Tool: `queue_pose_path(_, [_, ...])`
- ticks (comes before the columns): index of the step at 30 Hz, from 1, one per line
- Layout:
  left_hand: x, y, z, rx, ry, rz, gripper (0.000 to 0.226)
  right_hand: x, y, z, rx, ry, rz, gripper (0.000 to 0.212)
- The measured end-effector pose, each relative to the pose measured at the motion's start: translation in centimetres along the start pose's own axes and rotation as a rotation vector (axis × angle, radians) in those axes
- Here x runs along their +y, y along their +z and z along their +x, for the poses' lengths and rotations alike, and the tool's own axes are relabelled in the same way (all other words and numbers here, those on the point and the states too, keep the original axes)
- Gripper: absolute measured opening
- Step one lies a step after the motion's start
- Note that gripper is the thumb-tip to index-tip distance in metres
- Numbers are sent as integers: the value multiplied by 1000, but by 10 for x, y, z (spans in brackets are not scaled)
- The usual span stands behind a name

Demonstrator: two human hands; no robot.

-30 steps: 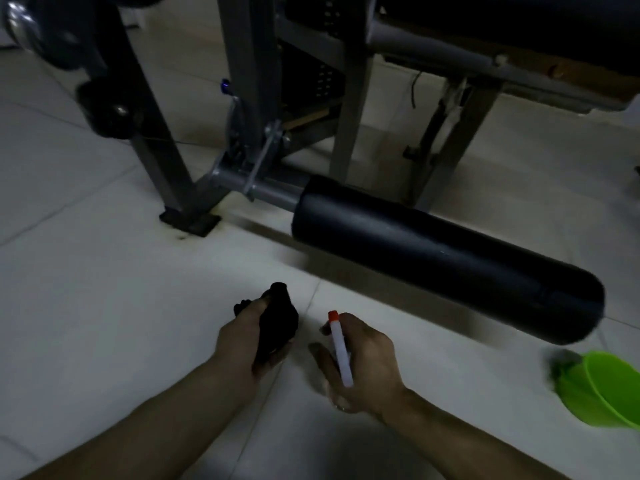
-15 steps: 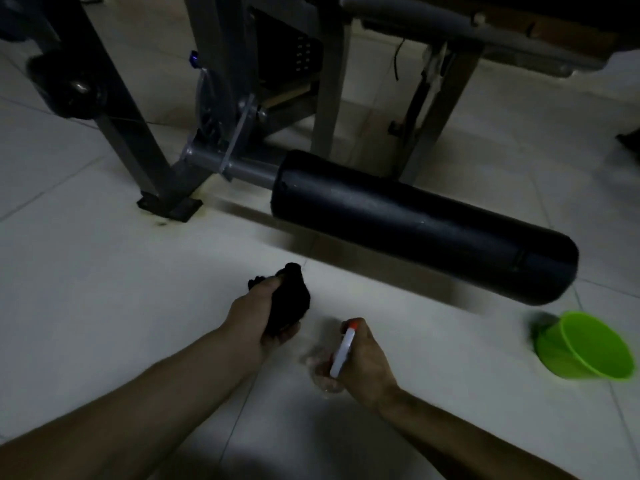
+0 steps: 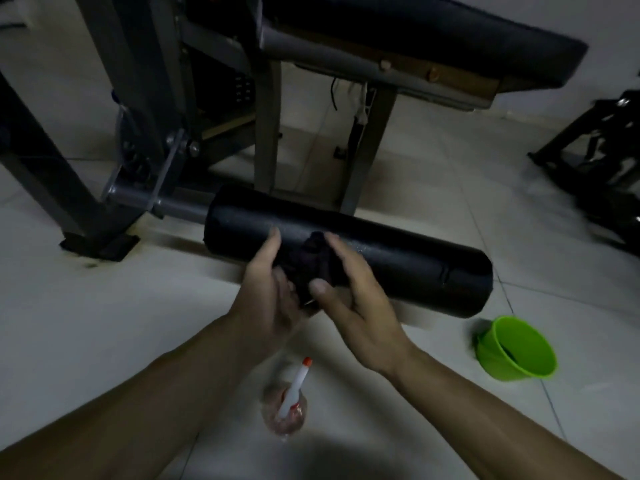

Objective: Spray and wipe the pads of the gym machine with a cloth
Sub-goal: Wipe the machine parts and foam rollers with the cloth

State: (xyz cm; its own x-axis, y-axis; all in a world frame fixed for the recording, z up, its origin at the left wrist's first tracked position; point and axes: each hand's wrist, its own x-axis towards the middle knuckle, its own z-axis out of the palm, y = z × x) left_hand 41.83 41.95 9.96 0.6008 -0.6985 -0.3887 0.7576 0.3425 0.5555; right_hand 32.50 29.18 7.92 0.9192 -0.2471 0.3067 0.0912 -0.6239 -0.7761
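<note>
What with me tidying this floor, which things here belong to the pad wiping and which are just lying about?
Job: roller pad; dark cloth held on it by left hand and right hand; spray bottle on the floor; bench pad.
Lying about: green bucket; black frame, far right.

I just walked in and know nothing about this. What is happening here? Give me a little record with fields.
activity: wiping a gym machine pad
left hand: holds the dark cloth against the roller pad
right hand: grips the dark cloth too, thumb on it
spray bottle: stands on the floor between the forearms, untouched
green bucket: tilted on the floor, near the roller pad's right end
bench pad: higher up, behind the roller pad
light: dim
</note>
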Motion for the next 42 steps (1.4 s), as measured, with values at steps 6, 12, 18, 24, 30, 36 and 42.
queue_pose_path(6, [35, -17, 1, 3, 17, 449, 74, -4, 23, 61, 216, -144, -114, 42])
queue_pose_path(12, [75, -106, 40, 586, 590, 823, 44, 35, -1, 99, 30, -141, -529, 58])
queue_pose_path(18, [91, -129, 75, 494, 643, 931, 45, 51, 25, 112, 18, -210, -614, 48])
queue_pose_path(24, [93, -136, 84, 476, 660, 827, 30, 5, 111, 173, -93, -371, -556, 41])
queue_pose_path(30, [87, -133, 81, 487, 691, 808, 28, -2, 118, 189, -210, -469, -620, 40])
queue_pose_path(36, [85, -116, 87, 431, 823, 893, 52, 50, 19, 115, -79, -407, -679, 45])
queue_pose_path(42, [79, -112, 92, 519, 896, 1053, 50, 59, 19, 98, 128, -289, -606, 50])
